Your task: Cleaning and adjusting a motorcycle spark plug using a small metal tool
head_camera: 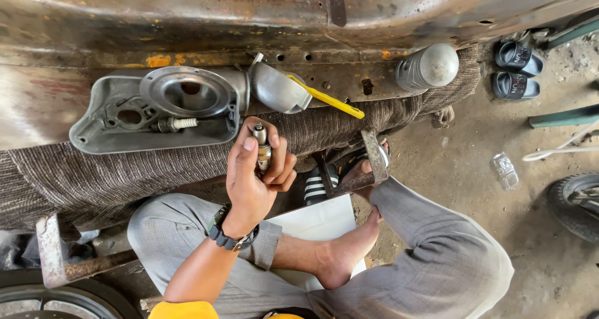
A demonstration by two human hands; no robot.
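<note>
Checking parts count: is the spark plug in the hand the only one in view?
No. The left hand holds one spark plug, and a second spark plug lies in the grey metal housing.

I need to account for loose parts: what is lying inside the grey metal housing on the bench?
Inside the grey metal housing, a spark plug lies on its side beside a round funnel-shaped opening. Whatever sits below that opening and under the housing is hidden by the casting and the woven cloth.
</note>
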